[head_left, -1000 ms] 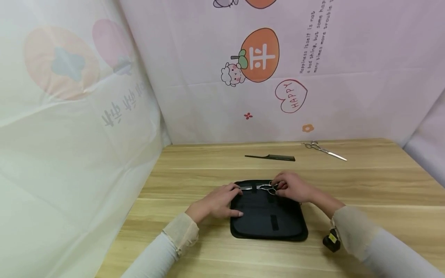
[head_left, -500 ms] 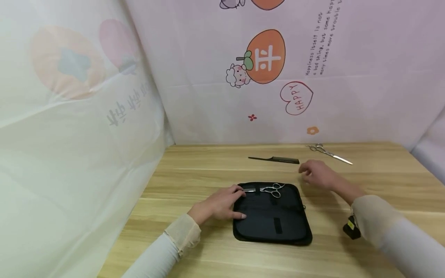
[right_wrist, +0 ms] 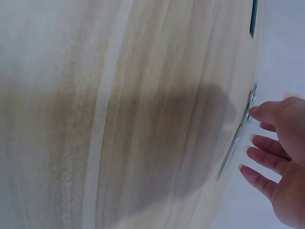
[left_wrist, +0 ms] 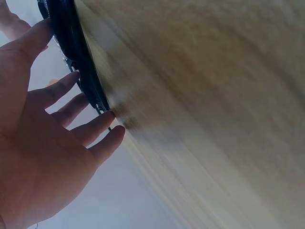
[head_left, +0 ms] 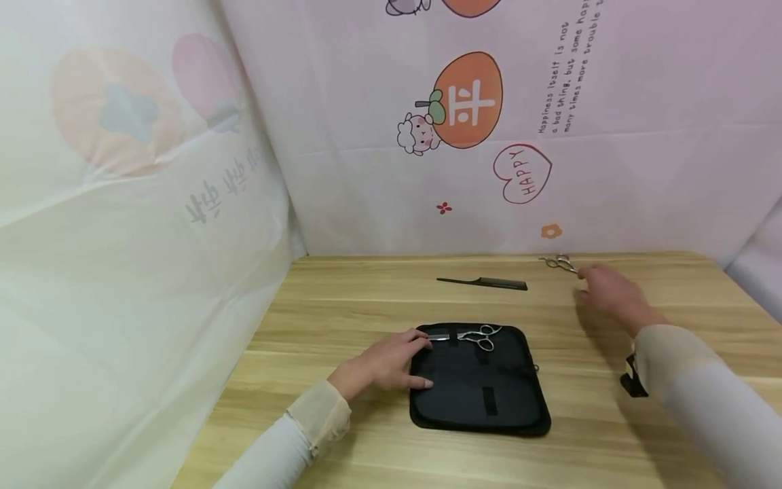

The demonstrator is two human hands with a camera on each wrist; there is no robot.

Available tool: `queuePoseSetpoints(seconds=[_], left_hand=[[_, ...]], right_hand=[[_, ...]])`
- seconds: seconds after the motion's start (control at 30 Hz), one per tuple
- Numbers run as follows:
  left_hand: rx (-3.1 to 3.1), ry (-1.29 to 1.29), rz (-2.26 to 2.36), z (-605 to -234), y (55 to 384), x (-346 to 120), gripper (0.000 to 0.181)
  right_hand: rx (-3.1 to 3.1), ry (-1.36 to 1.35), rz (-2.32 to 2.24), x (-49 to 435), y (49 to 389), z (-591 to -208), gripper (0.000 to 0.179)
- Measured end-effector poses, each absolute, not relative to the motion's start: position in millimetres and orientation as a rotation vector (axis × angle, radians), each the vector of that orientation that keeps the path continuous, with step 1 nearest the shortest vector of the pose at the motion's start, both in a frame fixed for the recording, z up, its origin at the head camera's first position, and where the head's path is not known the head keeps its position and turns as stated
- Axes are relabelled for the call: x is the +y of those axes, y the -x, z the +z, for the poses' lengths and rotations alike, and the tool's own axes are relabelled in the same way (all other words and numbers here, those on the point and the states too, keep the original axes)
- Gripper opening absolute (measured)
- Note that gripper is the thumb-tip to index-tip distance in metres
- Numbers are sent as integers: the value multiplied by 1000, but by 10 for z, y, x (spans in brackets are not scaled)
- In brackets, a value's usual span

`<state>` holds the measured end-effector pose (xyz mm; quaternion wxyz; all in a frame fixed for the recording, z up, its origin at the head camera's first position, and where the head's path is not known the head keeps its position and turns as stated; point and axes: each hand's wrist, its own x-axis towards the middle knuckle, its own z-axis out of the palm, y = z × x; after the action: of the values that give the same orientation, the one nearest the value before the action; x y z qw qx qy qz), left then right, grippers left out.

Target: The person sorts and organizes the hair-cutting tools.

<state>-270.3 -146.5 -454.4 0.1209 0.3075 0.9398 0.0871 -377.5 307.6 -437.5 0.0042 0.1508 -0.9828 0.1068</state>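
Note:
A black zip case (head_left: 452, 404) lies unfolded on the wooden table, a silver pair of hairdressing scissors (head_left: 469, 335) tucked under a strap along its far side. My left hand (head_left: 389, 358) rests on the case's left edge, fingers spread and only slightly bent, partly over the blade end of those scissors. Farther back, my right hand (head_left: 613, 292) reaches over a second pair of scissors (head_left: 567, 265), hiding their blades in the head view. The right wrist view has the thumb at the middle of these scissors (right_wrist: 237, 137), which lie on the table, the other fingers loosely extended.
A black rat-tail comb (head_left: 504, 283) lies behind the case, left of the loose scissors. Printed white cloth (head_left: 366, 197) hangs along the table's back edge and left side. A small black device with a yellow label (head_left: 633, 380) sits under the right wrist.
My right hand has left the handles of the scissors in the case and moved back and right to the loose scissors. My left hand stays on the case. The head view shifted slightly.

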Motion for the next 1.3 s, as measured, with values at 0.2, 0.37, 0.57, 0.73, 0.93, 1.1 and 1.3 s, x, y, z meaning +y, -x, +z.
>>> queuePoseSetpoints(seconds=[0.2, 0.37, 0.57, 0.73, 0.93, 1.1, 1.3], left_hand=[[2751, -920, 255, -4532, 2699, -1472, 70], [2754, -931, 245, -4543, 2690, -1463, 71], [2751, -936, 246, -4549, 2671, -1449, 71], [2745, -931, 254, -4532, 2660, -1442, 70], [2749, -932, 245, -4519, 2657, -1442, 70], [2749, -923, 247, -4521, 2670, -1453, 70], [2745, -903, 263, -4525, 2671, -1457, 70]], right_hand=[[-3090, -328, 311, 3247, 3807, -4431, 31], [-3132, -296, 377, 3347, 3802, -4511, 31], [-3139, -323, 416, 3410, 3815, -4582, 29], [-3116, -336, 439, 3454, 3863, -4570, 24], [-3112, -414, 353, 3461, 3940, -4576, 9], [-3083, -503, 274, 3431, 4004, -4574, 12], [-3049, -583, 231, 3375, 3996, -4534, 19]])
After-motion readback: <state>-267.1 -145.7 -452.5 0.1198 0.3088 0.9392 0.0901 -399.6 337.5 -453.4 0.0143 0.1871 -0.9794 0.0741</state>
